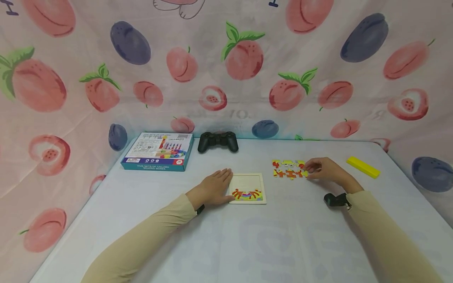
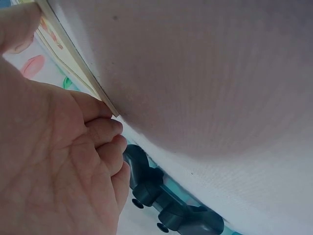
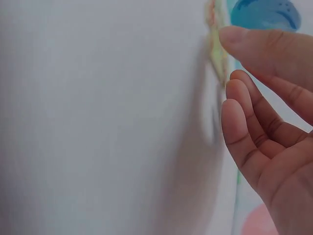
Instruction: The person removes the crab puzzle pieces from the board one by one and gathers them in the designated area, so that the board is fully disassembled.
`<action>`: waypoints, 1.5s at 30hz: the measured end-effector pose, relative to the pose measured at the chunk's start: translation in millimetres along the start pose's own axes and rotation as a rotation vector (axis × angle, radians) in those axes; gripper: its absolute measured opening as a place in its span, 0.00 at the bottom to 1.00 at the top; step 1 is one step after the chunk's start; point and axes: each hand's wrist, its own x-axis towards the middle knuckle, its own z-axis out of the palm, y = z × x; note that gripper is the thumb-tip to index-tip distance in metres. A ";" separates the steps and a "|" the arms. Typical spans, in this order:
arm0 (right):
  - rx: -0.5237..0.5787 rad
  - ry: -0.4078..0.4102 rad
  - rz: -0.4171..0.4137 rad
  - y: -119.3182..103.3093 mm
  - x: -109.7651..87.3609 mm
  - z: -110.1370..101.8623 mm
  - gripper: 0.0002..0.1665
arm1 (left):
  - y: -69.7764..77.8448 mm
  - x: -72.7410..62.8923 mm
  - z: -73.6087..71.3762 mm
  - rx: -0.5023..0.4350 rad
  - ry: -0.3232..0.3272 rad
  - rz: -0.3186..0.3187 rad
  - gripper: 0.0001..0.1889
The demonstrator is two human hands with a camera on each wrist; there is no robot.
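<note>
A small framed puzzle board (image 1: 247,181) lies on the table, its lower part filled with a colourful strip of puzzle pieces (image 1: 247,195). My left hand (image 1: 214,188) rests along the board's left side, fingers pointing away and thumb at the lower left corner. In the left wrist view, that hand's fingertips (image 2: 115,128) are right at the board's edge. Loose jigsaw pieces (image 1: 287,173) in red, orange and yellow lie in rows to the right. At their right end is my right hand (image 1: 327,171), fingers loosely bent, thumb and fingertips apart in the right wrist view.
At the back left lies a flat toy box (image 1: 159,151). A black game controller (image 1: 218,142) sits beside it near the table's far edge. Beyond the right hand is a yellow bar (image 1: 363,167). A fruit-print cloth (image 1: 226,102) hangs behind the white tabletop (image 1: 276,236).
</note>
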 end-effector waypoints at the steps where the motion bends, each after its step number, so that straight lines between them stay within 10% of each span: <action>1: 0.007 0.006 -0.016 -2.8 -0.8 0.3 0.20 | -0.1 0.0 0.3 -0.001 0.001 0.001 0.45; 13: 0.121 -0.030 -0.179 -69.4 6.1 28.5 0.21 | -0.1 -1.4 -1.9 -0.010 -0.005 -0.001 0.45; 27: 0.120 -0.265 -0.345 -134.1 31.5 90.3 0.18 | -2.0 -1.8 -3.3 -0.011 -0.018 0.006 0.50; 45: -0.019 -0.371 -0.338 -155.7 50.9 115.2 0.18 | -3.0 -2.4 -3.3 -0.014 0.012 0.035 0.49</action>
